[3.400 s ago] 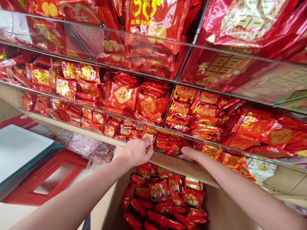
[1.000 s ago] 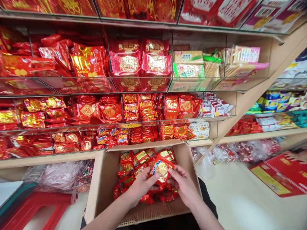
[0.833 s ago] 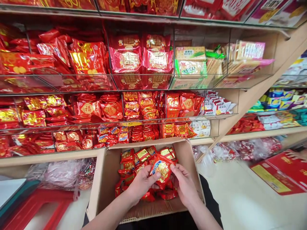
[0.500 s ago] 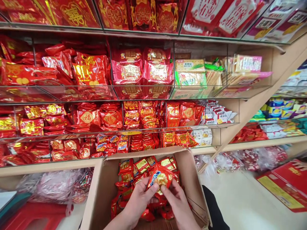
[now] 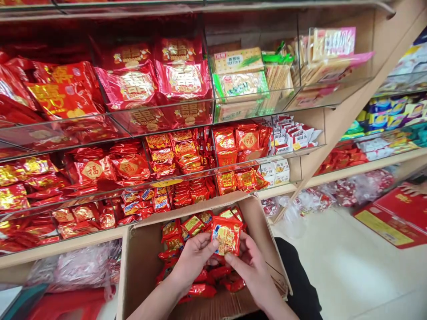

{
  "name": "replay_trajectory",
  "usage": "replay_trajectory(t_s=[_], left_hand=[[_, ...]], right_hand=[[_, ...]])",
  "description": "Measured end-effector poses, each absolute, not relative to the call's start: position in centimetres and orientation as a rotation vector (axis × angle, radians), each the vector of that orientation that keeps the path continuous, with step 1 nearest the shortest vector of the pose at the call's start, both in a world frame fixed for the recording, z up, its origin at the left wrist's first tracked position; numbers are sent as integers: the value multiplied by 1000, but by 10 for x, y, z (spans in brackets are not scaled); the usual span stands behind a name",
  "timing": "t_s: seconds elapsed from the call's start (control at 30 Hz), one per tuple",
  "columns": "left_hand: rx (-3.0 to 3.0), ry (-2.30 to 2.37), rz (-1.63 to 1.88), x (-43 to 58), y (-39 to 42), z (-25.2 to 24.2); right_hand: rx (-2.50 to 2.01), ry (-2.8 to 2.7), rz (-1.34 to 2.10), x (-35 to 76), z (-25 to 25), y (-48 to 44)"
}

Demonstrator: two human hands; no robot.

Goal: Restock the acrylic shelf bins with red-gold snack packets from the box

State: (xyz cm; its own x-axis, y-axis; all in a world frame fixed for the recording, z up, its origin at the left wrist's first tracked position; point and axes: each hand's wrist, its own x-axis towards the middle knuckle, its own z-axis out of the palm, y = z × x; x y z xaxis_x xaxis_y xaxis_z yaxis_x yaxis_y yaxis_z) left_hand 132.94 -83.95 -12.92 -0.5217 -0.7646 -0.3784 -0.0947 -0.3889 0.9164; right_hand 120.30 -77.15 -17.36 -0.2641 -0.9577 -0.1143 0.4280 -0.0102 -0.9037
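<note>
Between my two hands is a small red-and-gold snack packet, its printed front facing me. My left hand pinches its left edge with thumb and fingers. On the lower right side, the thumb and fingers of my right hand grip the same packet. Both hands are above an open cardboard box. Inside lie several similar red packets, partly hidden under my hands and forearms.
Tiered shelves with clear dividers hold red packets, green-and-cream cracker packs and small white packs. Bagged goods sit below at left, near a red plastic stool. A red carton lies on the floor at right, another person's hand beside it.
The packet has turned more upright in my hands, which are still above the box. My view has tilted and come closer to the shelves.
</note>
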Motion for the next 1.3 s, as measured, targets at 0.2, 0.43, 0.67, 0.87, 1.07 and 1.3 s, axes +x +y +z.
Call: replay_trajectory(t_s=[0.2, 0.43, 0.67, 0.87, 1.07, 1.3], left_hand=[[1068, -1434, -1893, 1318, -838, -128], [1237, -1288, -1956, 1323, -833, -150], [1192, -1478, -2126, 1327, -834, -152], [1138, -1719, -2054, 1321, -837, -146], [1157, -1805, -1967, 1322, -838, -149], [1062, -1733, -2046, 1330, -837, -152]], right_hand=[[-782, 1105, -1455, 1190, -185, -764], [-396, 1013, -1454, 1203, -202, -755], [-234, 897, -1557, 1203, -221, -752], [-282, 866, -1563, 1201, -221, -753], [-384, 880, -1489, 1203, -225, -751], [-412, 912, -1466, 1206, -230, -753]])
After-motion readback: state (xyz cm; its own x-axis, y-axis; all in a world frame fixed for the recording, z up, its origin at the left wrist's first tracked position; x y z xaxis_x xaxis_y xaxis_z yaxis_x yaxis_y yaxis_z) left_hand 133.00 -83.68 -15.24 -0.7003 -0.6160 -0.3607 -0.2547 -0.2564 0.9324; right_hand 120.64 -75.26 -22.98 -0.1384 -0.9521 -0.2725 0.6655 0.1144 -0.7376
